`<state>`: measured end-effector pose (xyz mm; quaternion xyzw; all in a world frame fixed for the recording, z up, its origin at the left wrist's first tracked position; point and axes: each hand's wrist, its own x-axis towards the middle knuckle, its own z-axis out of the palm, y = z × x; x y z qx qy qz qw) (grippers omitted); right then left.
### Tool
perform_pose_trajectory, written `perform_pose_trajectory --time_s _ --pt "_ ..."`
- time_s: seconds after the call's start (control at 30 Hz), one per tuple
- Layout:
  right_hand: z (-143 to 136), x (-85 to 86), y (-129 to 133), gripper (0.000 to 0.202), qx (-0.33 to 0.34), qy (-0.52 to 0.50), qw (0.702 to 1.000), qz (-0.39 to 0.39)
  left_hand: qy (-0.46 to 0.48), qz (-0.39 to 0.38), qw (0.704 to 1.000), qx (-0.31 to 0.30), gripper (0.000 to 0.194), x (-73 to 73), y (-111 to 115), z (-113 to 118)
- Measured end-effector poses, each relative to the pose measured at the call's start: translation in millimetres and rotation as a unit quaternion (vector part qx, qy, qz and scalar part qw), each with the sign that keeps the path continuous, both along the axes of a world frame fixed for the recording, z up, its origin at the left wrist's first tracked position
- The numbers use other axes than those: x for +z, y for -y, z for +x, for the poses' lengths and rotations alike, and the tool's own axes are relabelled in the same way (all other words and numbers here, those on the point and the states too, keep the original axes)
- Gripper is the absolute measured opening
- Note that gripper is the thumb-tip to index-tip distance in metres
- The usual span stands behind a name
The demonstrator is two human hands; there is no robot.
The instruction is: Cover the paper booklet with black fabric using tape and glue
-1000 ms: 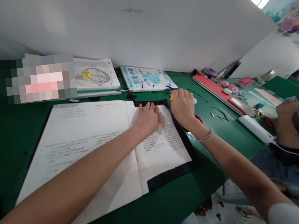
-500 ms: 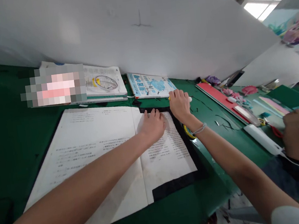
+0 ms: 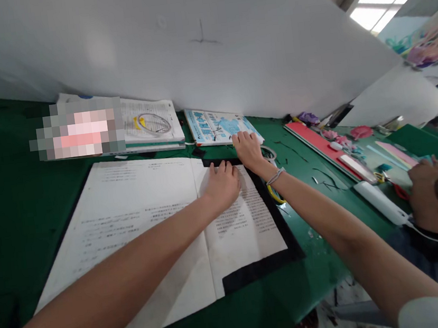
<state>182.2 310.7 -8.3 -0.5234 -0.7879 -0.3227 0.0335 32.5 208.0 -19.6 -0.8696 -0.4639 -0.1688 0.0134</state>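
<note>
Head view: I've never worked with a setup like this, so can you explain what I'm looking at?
There is no machine here, just a person's two bare hands. The camera sits on their head, looking forward and down. On the green table lies an open printed paper with black material showing along its edges. The left hand presses on the paper; the right hand is at its upper right corner, beside a pale ring, perhaps tape. Whether it grips anything is hidden. Behind lie a blue-and-white book and a red board. Hands at the far right belong to someone else.
</note>
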Motion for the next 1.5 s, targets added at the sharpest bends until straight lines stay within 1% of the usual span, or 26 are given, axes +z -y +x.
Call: perform_pose_trajectory --time_s 0.17,0.27,0.4,0.57,0.7,0.8,0.87,0.97,1.03,1.17,1.23,1.3,1.37,1.4,1.5 --pt "-1.8 1.7 -8.0 0.029 0.022 0.008 0.999 -0.025 -0.001 0.004 1.000 0.000 0.043 -0.3 0.5 -0.3" --pt "-4.3 6.0 -5.5 0.028 0.031 0.010 0.999 -0.035 -0.002 0.004 1.000 -0.001 0.042 -0.1 0.5 -0.1" --pt "-4.1 8.7 14.0 0.029 0.022 -0.004 0.999 -0.027 0.000 0.003 1.000 0.000 0.044 -1.2 0.1 1.1" --pt "1.1 0.8 44.3 0.027 0.017 -0.021 0.999 -0.024 0.001 0.004 1.000 0.003 0.045 -3.5 -0.3 2.3" --pt "3.2 -2.1 53.1 0.024 0.011 -0.037 0.999 -0.023 0.000 0.004 1.000 0.003 0.046 -3.8 -0.9 2.2" --pt "2.7 1.2 59.8 0.021 0.018 -0.040 0.999 -0.029 -0.001 0.002 1.000 0.003 0.046 -2.8 -1.3 2.2" --pt "2.1 3.9 68.7 0.020 0.025 -0.041 0.998 -0.033 -0.002 -0.003 1.000 0.005 0.046 -2.2 -1.6 2.3" --pt "2.6 6.0 89.6 0.020 0.038 -0.044 0.998 -0.039 -0.004 -0.012 1.000 0.007 0.046 -2.6 -1.9 2.0" --pt "4.5 6.4 108.4 0.022 0.044 -0.052 0.997 -0.036 -0.006 -0.015 1.000 0.007 0.046 -3.5 -2.0 1.7" --pt "12.0 5.5 157.6 0.020 0.088 -0.105 0.990 -0.018 -0.007 -0.014 1.000 0.003 0.048 -5.5 -2.8 1.6" --pt "16.6 5.6 184.6 0.018 0.115 -0.125 0.985 0.009 -0.006 -0.013 1.000 0.000 0.048 -6.1 -3.6 2.0" --pt "21.5 8.3 209.5 0.018 0.131 -0.121 0.983 0.036 -0.005 -0.012 1.000 -0.002 0.048 -6.0 -4.4 2.3" --pt "27.1 15.8 231.0 0.018 0.129 -0.122 0.982 0.060 -0.005 -0.011 1.000 -0.004 0.048 -5.1 -5.0 2.2" --pt "30.6 21.5 240.6 0.020 0.118 -0.132 0.982 0.072 -0.005 -0.011 1.000 -0.004 0.047 -4.5 -5.1 2.1" --pt "44.7 43.2 265.6 0.026 0.055 -0.189 0.975 0.105 -0.008 -0.011 1.000 -0.005 0.047 -2.2 -4.7 1.7"
